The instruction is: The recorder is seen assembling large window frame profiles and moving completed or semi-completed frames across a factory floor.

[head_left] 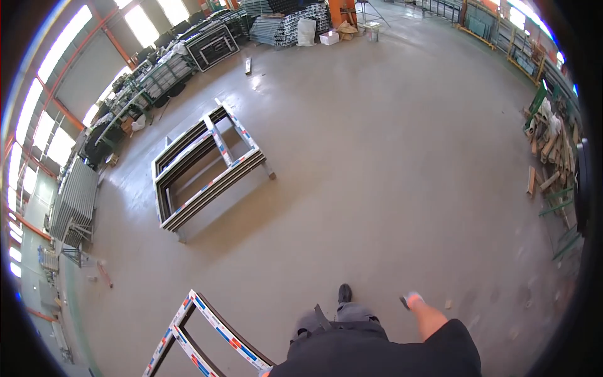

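Observation:
At the lower left, a window frame [231, 339] with printed protective film on its bars extends beside my body. My left hand [266, 374] shows only as a bit of orange at the bottom edge, against the end of this frame; its fingers are mostly cut off, but it appears to grip the bar. My right arm hangs out to the right, over the floor. The right hand [413, 300], in a pale and orange glove, closes on a small dark object [404, 303] whose kind is unclear.
A stack of similar frames [213, 195] rests on low supports ahead to the left. Metal profiles [75, 198] lean along the left wall, with more bundles [289, 28] at the back. Wood offcuts [549, 147] lie piled at the far right beside a green rack [559, 213].

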A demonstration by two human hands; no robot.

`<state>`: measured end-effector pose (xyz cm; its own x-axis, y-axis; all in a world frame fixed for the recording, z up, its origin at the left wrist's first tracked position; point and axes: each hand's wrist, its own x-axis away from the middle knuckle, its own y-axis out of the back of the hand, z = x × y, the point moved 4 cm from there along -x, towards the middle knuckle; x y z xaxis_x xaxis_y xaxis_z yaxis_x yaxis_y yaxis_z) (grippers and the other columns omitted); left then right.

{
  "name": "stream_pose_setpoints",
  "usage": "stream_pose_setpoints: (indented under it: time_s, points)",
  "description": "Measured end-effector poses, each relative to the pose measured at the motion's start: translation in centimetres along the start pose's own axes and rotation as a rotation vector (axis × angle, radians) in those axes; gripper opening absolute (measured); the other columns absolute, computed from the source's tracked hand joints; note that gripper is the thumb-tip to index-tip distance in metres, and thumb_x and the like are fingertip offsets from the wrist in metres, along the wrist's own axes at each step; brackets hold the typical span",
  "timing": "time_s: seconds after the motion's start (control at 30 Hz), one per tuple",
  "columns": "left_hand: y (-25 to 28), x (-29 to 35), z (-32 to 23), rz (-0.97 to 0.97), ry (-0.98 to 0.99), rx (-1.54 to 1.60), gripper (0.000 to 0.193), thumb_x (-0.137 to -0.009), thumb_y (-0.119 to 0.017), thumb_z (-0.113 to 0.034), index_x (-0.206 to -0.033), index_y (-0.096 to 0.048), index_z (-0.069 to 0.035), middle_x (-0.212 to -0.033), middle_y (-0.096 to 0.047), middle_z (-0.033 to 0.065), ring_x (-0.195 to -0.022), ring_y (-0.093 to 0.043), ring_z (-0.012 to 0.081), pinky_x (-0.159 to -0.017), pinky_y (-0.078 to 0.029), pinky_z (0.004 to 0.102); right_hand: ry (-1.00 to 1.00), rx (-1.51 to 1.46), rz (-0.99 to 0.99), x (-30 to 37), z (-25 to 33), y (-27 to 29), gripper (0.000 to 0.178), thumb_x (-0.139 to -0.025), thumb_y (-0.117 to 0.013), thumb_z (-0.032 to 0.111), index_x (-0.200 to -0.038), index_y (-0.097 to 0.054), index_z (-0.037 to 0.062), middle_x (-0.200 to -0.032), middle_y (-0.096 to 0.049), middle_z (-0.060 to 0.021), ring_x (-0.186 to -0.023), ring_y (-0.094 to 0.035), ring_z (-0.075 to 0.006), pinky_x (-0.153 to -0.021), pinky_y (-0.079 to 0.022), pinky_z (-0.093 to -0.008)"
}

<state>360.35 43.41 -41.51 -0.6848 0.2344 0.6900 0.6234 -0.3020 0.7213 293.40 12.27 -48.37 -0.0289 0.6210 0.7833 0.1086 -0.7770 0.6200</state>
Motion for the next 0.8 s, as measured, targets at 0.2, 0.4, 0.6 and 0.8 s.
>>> stream_pose_setpoints:
  time_s: [0.2, 0.4, 0.6, 0.8]
  points:
    - [2.3, -4.2, -8.7, 0.015, 0.078, 0.106, 0.07, -0.06, -0.082, -0.044, -0.107, -0.059, 0.003, -0.106, -0.067, 0.0218, -0.101, -0.065, 0.0352, -0.085, -0.052, 0.0407, -0.045, -0.46, -0.439, -12.5, 10.3, 34.4, 0.05, -0.089, -0.05, 0.052, -0.105, -0.064, 0.007, -0.103, -0.066, -0.0223, -0.102, -0.06, -0.0437, -0.087, -0.049, -0.0485]
    - [4.2, -10.4, -15.2, 0.017, 0.172, 0.235, 0.069, -0.061, -0.082, -0.043, -0.107, -0.059, 0.002, -0.106, -0.066, 0.022, -0.101, -0.065, 0.0357, -0.086, -0.052, 0.0408, 0.026, -0.408, -0.63, -20.2, 10.3, 43.9, 0.038, -0.085, -0.057, 0.044, -0.086, -0.065, 0.0066, -0.085, -0.067, -0.0195, -0.081, -0.063, -0.0387, -0.074, -0.05, -0.046]
    - [7.0, -16.3, -19.4, -0.032, 0.312, 0.319, 0.067, -0.062, -0.082, -0.041, -0.107, -0.059, 0.002, -0.107, -0.066, 0.0222, -0.101, -0.065, 0.0362, -0.086, -0.051, 0.0412, -0.163, -0.654, -0.148, -21.2, 12.9, 31.6, 0.036, -0.085, -0.057, 0.035, -0.066, -0.065, 0.0063, -0.06, -0.064, -0.0084, -0.052, -0.06, -0.0189, -0.052, -0.047, -0.0357]
    - [12.6, -25.8, -28.7, -0.066, 0.035, 0.042, 0.072, -0.066, -0.08, -0.043, -0.115, -0.057, 0.005, -0.111, -0.065, 0.0239, -0.106, -0.063, 0.0374, -0.09, -0.051, 0.0419, -0.423, -0.893, 0.234, -14.3, 11.5, 28.7, 0.034, -0.087, -0.052, 0.038, -0.074, -0.064, 0.0078, -0.06, -0.06, -0.0069, -0.05, -0.057, -0.0254, -0.046, -0.044, -0.041]
